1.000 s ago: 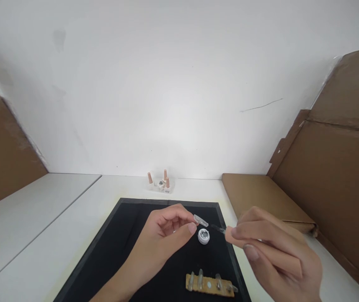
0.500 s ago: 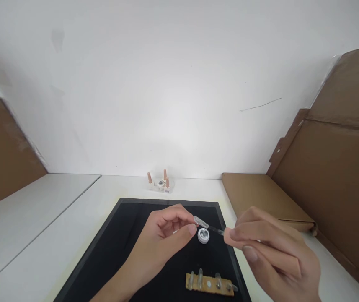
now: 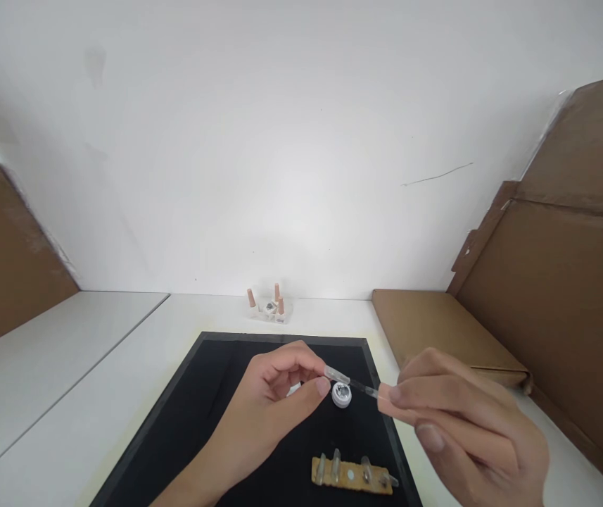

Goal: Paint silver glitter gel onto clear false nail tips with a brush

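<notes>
My left hand (image 3: 274, 394) pinches a clear false nail tip (image 3: 337, 374) by one end, between thumb and forefinger. My right hand (image 3: 470, 426) is closed round the pink cap of a nail polish brush (image 3: 393, 403). The brush's thin clear stem points left, its end at the far end of the nail tip. Just below the tip, a small round white pot (image 3: 342, 396) with silvery contents stands on the black mat (image 3: 174, 436). Nearer to me lies a tan strip (image 3: 351, 477) with several clear nail tips on it. Something white shows partly behind my left fingers.
At the back, by the white wall, a clear holder (image 3: 271, 314) carries pink-capped bottles and a small pot. A flat cardboard box (image 3: 438, 327) lies on the right. Cardboard panels (image 3: 559, 282) stand on both sides.
My right hand has shifted slightly to the right with the brush, its stem drawn a little along the nail tip. My left hand has hardly moved.
</notes>
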Demonstrator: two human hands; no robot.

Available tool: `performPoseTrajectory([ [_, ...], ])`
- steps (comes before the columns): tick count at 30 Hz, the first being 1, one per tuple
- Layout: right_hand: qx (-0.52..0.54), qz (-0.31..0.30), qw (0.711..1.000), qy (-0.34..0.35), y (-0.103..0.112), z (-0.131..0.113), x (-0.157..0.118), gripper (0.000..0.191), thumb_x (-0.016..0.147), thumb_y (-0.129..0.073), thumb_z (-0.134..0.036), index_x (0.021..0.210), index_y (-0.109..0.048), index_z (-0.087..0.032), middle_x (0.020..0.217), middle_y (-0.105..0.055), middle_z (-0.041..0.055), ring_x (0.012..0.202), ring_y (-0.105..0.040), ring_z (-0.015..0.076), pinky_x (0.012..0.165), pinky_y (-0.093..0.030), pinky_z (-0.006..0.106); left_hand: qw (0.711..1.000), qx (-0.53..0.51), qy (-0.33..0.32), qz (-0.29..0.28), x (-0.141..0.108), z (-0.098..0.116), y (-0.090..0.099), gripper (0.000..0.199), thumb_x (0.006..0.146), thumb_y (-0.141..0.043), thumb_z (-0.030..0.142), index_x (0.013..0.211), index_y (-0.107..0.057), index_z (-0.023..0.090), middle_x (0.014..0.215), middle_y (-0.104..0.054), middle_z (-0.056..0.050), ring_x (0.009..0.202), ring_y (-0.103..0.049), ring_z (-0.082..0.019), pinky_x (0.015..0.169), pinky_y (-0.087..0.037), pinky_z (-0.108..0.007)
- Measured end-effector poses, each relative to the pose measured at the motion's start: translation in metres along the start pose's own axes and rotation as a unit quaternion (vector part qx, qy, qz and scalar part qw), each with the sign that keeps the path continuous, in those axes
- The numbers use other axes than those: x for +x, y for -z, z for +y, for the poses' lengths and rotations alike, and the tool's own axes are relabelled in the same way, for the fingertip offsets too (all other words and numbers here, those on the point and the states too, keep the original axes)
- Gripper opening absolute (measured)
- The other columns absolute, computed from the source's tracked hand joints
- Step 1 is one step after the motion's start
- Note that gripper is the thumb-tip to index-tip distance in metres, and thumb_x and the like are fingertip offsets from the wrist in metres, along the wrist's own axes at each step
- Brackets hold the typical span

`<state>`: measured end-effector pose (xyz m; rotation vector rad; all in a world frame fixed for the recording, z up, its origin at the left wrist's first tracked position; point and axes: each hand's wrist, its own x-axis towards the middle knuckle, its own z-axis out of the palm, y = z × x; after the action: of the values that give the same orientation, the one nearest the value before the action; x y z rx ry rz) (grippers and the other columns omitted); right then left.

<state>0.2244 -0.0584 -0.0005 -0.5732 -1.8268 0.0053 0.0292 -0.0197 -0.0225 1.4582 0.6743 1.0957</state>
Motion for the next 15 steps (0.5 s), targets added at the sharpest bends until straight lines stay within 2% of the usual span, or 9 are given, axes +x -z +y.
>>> performPoseTrajectory([
  [4,-0.007,-0.029,1.0,0.002,0.0018,-0.001,0.0049,0.02,0.081,-0.055,-0.006,0.093,-0.067,-0.017,0.064,-0.065,0.0009,0.051,-0.058,0.0119,0.041,-0.045,0.023,1.0,0.013,-0.003,-0.004,-0.0001,-0.0007,0.0001,0.01,0.084,-0.069,0.022,0.075,-0.072,0.019,0.072,-0.059,0.001,0.067,-0.051,-0.011,0.065,-0.043,-0.022],
  [9,-0.02,0.007,1.0,-0.006,0.0003,0.0005,-0.0001,0.02,0.079,-0.054,-0.002,0.084,-0.065,-0.017,0.063,-0.067,0.0018,0.05,-0.055,0.0123,0.042,-0.044,0.025,1.0,0.018,-0.005,-0.005,-0.0004,-0.0009,0.0014,0.01,0.084,-0.068,0.021,0.076,-0.072,0.019,0.074,-0.059,0.001,0.069,-0.053,-0.011,0.066,-0.043,-0.022],
  [15,-0.002,-0.024,1.0,-0.006,0.0006,0.0004,-0.0021,0.019,0.086,-0.055,-0.011,0.099,-0.067,-0.019,0.068,-0.066,0.0009,0.055,-0.058,0.0128,0.044,-0.047,0.025,1.0,0.014,0.0,-0.008,0.0013,-0.0004,-0.0003,0.009,0.084,-0.069,0.022,0.076,-0.072,0.019,0.073,-0.058,0.001,0.067,-0.051,-0.011,0.065,-0.042,-0.023],
])
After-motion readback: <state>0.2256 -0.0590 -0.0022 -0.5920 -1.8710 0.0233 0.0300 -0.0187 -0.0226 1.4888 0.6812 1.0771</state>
